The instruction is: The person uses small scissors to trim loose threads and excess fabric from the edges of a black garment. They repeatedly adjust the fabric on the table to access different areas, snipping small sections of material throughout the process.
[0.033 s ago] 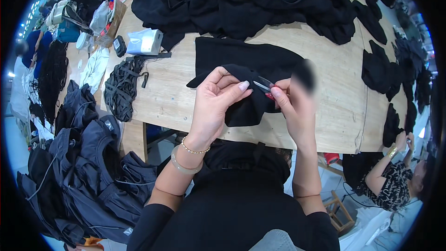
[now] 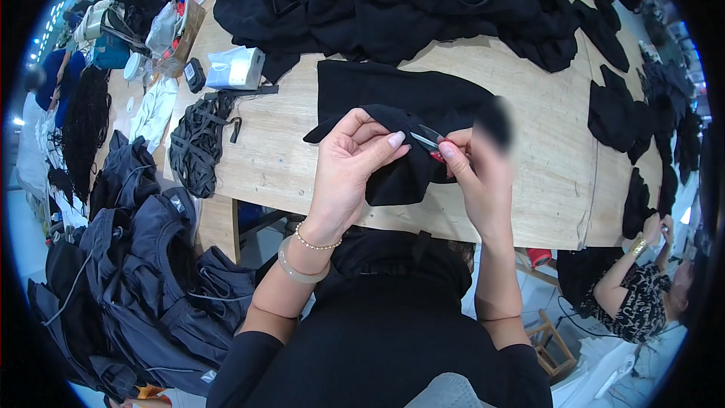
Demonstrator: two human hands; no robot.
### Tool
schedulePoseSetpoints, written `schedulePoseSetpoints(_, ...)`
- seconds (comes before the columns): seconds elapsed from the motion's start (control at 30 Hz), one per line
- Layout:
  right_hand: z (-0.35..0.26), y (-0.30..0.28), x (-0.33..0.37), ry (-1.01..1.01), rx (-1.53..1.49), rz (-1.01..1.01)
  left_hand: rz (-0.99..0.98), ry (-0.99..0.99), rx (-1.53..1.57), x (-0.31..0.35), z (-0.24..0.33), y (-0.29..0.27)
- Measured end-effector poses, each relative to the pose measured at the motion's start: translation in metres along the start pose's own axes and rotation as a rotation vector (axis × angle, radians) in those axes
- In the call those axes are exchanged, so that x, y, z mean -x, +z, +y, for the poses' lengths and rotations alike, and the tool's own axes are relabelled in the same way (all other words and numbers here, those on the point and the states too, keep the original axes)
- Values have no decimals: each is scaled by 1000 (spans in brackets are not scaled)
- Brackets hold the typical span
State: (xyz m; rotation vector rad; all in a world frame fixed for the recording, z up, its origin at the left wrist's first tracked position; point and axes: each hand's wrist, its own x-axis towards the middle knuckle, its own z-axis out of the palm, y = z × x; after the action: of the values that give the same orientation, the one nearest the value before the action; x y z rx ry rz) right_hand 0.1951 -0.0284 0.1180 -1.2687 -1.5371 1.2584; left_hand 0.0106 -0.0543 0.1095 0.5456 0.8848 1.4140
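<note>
A black fabric piece (image 2: 393, 83) lies partly on the wooden table (image 2: 279, 159) and is lifted near its middle. My left hand (image 2: 355, 151) is closed, pinching a fold of this cloth between thumb and fingers. In my right hand (image 2: 476, 166) is a pair of small scissors (image 2: 425, 140) with red handles, gripped between thumb and fingers. The blades stand a little apart and point left at the pinched fold, close to my left thumb tip. Part of my right hand is blurred out. Whether the blades touch the cloth, I cannot tell.
A large heap of black fabric (image 2: 423, 0) covers the far side. At left are a tangle of dark straps (image 2: 200, 143), a tissue pack (image 2: 236, 68) and a pile of dark grey garments (image 2: 151, 257). More black pieces (image 2: 619, 109) lie right, near another person (image 2: 642, 295).
The scissors have shifted very slightly left, toward the pinched fold. My left hand and the cloth look the same.
</note>
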Motion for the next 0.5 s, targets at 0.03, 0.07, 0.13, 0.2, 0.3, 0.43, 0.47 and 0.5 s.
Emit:
schedulePoseSetpoints(0.03, 3, 2, 0, -42, 12, 16, -1, 4, -6, 0, 0, 0)
schedulePoseSetpoints(0.07, 4, 4, 0, -85, 25, 31, -2, 8, -13, 0, 0, 0)
schedulePoseSetpoints(0.13, 5, 5, 0, -81, 2, 61, -3, 10, -11, 0, -1, -1)
schedulePoseSetpoints(0.2, 5, 6, -1, -80, -7, 74, -3, 9, -11, -1, -1, -1)
schedulePoseSetpoints(0.3, 3, 5, -3, -80, -2, 67, -8, 8, -5, -1, -1, -1)
schedulePoseSetpoints(0.43, 2, 6, -3, -84, 3, 63, -9, 12, -3, -1, -3, -1)
schedulePoseSetpoints(0.47, 2, 6, -3, -86, 6, 66, -5, 11, -7, -1, -2, -1)
schedulePoseSetpoints(0.5, 1, 6, -3, -78, 9, 64, 0, 14, -10, -1, -3, -2)
